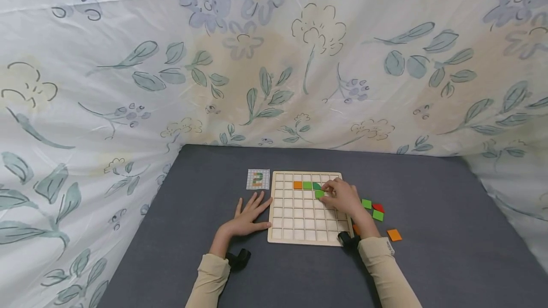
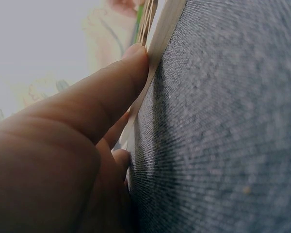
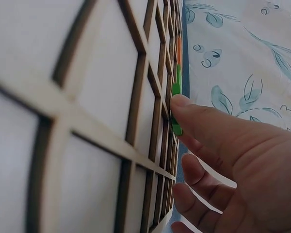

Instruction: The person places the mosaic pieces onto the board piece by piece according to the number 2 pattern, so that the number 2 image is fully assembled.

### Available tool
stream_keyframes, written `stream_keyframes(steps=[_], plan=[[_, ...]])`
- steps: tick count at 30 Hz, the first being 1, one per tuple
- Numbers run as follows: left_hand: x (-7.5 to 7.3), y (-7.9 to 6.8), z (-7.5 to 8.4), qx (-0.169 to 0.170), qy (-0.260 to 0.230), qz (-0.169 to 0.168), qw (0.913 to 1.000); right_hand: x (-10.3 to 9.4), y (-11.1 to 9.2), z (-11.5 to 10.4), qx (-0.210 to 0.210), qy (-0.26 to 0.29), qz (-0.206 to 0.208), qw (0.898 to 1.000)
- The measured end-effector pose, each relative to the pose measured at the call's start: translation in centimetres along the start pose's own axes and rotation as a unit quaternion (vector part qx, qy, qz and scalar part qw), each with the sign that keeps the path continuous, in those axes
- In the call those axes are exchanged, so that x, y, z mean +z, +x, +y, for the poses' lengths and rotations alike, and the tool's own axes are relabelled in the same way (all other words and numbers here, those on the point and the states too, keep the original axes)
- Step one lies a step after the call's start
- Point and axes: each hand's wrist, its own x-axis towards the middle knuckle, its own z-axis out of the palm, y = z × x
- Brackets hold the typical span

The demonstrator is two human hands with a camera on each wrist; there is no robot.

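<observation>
A wooden grid board (image 1: 291,237) lies on the dark table. Near its far side an orange tile (image 1: 297,185), a green tile (image 1: 307,185) and a darker green piece (image 1: 316,186) sit in a row. Just below the darker piece is another green tile (image 1: 319,195). The right hand (image 1: 344,197) holds this lower tile between thumb and index finger; in the right wrist view the thumb (image 3: 203,116) hides part of the green pieces. With fingers spread, the left hand (image 1: 247,218) rests at the board's left edge, its thumb (image 2: 131,68) touching the rim.
A small card (image 1: 258,179) with a coloured pattern on a grid lies left of the board. To the right are green tiles (image 1: 378,215), a red piece (image 1: 378,208) and an orange tile (image 1: 394,235). Another orange piece (image 1: 356,228) is partly covered by the right wrist. Flowered cloth (image 1: 274,61) hangs behind.
</observation>
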Motion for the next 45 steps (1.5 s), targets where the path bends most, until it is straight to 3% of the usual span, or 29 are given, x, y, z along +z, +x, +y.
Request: stream_keyframes(steps=[30, 45], plan=[[-0.30, -0.22, 0.32, -0.001, -0.008, -0.003, 1.0000, -0.19, 0.38, -0.90, 0.023, 0.008, -0.010, 1.000], [-0.13, -0.14, 0.06, 0.000, 0.000, 0.000, 1.0000, -0.77, -0.42, -0.77, 0.028, 0.014, -0.002, 1.000]])
